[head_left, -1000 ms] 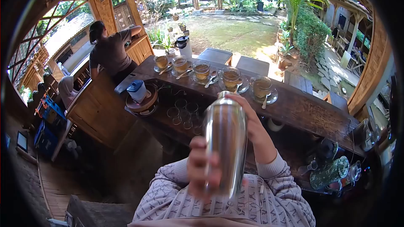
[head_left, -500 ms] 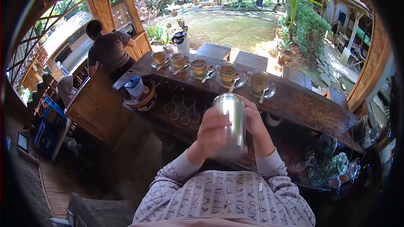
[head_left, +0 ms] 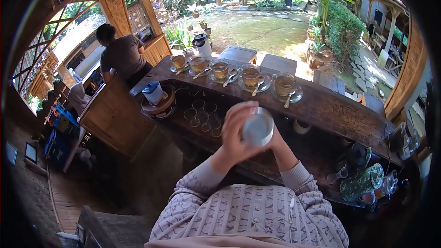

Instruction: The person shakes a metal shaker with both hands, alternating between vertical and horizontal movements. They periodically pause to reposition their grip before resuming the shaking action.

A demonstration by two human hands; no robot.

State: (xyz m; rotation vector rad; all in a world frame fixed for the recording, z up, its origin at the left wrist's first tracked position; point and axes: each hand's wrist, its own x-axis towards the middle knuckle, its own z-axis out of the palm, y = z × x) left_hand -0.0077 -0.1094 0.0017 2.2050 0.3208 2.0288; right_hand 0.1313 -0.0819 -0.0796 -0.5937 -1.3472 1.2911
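Note:
Between both hands, in front of my chest, is a silvery metal shaker (head_left: 258, 128), one round end facing the camera. My left hand (head_left: 235, 131) wraps its left side, the fingers slightly smeared by motion. On its far right side is my right hand (head_left: 277, 141), closed against it and partly hidden behind the metal. Just beyond, a row of glass cups of amber drink stands on saucers with spoons; the nearest are a glass cup (head_left: 284, 83) at the right end and another glass cup (head_left: 251, 75) beside it.
The long wooden counter (head_left: 335, 105) runs across in front of me. Upside-down or standing glasses (head_left: 199, 105) sit on its lower shelf. A blue-lidded container (head_left: 153, 93) is at left, a green speckled pitcher (head_left: 363, 183) at right. A person (head_left: 121, 55) leans at the far left.
The shaker has tipped from upright to end-on toward the camera, still in both hands. My left hand has risen along it. The view has shifted slightly.

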